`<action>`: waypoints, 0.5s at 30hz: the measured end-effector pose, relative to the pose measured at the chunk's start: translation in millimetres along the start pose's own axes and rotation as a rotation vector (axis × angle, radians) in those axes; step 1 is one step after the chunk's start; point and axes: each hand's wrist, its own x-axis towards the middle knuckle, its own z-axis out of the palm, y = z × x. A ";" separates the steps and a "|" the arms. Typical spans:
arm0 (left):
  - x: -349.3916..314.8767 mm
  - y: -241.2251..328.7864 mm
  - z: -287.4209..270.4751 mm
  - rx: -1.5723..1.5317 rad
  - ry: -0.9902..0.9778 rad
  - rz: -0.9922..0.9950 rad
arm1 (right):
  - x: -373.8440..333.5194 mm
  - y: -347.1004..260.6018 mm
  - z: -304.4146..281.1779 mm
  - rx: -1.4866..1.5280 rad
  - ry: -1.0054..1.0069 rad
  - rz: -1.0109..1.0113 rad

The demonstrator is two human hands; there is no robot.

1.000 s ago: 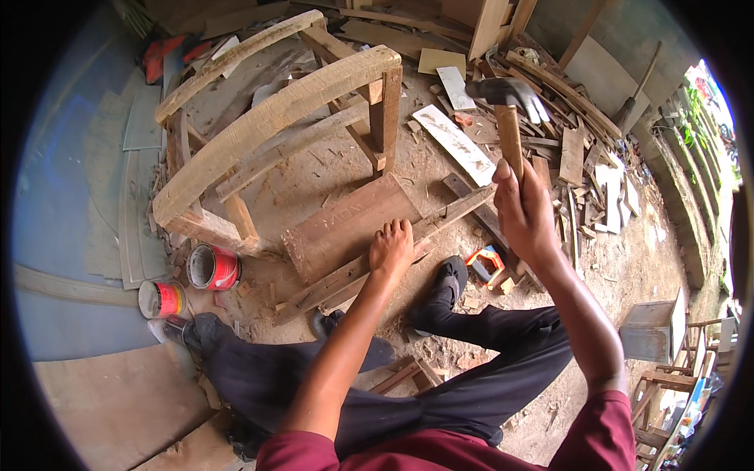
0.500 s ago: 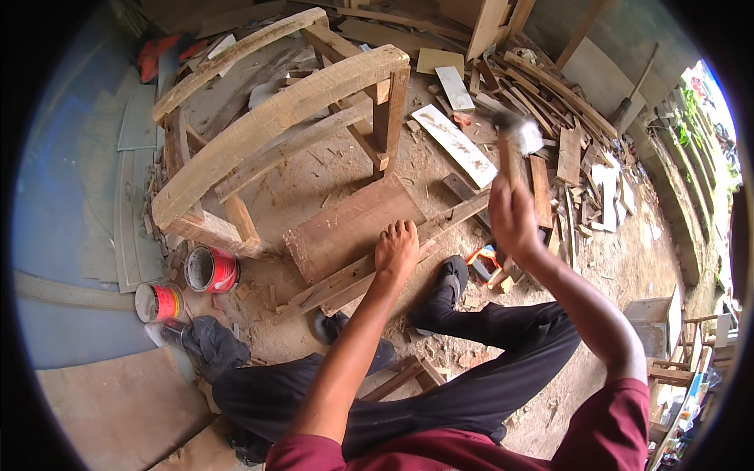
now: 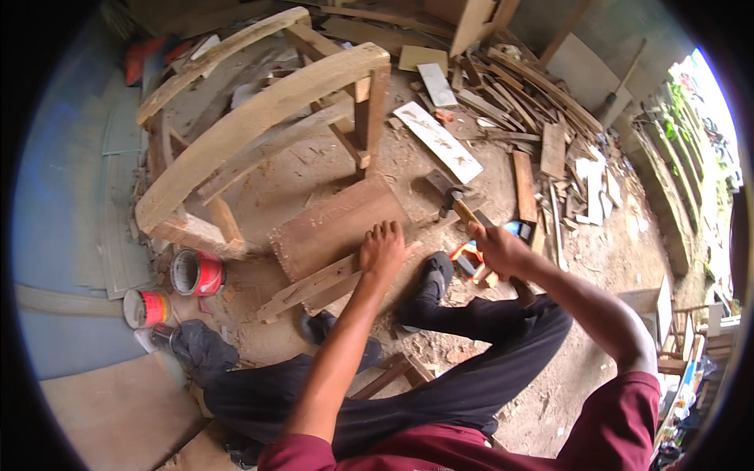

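Note:
My right hand (image 3: 503,251) is closed round the wooden handle of a claw hammer (image 3: 463,210). The hammer's dark head is low, over the right end of a long wooden beam (image 3: 314,289). On the near edge of a wide brown board (image 3: 338,224), where it meets the beam, lies my left hand (image 3: 382,250). Its fingers stretch forward over the board and hold no tool. What lies under the palm is hidden. Board and beam are on the ground in front of my feet.
A curved wooden frame (image 3: 259,118) stands beyond the board. Two red paint cans (image 3: 208,275) are at the left, beside a black bag (image 3: 203,345). An orange-handled saw (image 3: 469,259) lies by my foot. Scrap wood (image 3: 550,149) and a white plank (image 3: 440,141) lie at the far right.
My right hand has swung the hammer down and to the left from its raised position. The left hand stays at the board's near edge. The whole view has shifted slightly.

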 end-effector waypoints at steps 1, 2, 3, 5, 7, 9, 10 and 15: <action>-4.6 -6.2 -1.5 -0.009 -0.073 -0.037 | -10.9 -25.8 -24.1 0.093 -0.135 0.149; -2.3 -14.7 -7.8 -0.023 -0.131 -0.063 | -7.9 -31.9 -35.9 0.202 -0.009 0.072; 1.5 -18.9 -13.7 -0.034 -0.189 -0.088 | -6.5 -37.3 -48.2 0.304 0.113 -0.015; 1.7 -20.7 -18.5 0.007 -0.241 -0.078 | -17.2 -74.6 -77.5 0.694 0.275 -0.027; 1.9 -20.2 -14.6 0.017 -0.216 -0.059 | -15.8 -88.5 -74.2 0.871 0.454 -0.361; 7.8 -8.4 -10.8 -0.006 -0.174 -0.019 | -5.1 -57.6 -33.4 0.675 0.702 -0.542; 9.3 -1.3 -12.8 -0.026 -0.176 -0.002 | 2.5 -10.1 4.0 0.431 0.635 -0.471; -0.4 -13.8 -11.4 0.015 -0.166 -0.029 | -24.4 -37.9 -27.2 0.221 0.103 0.026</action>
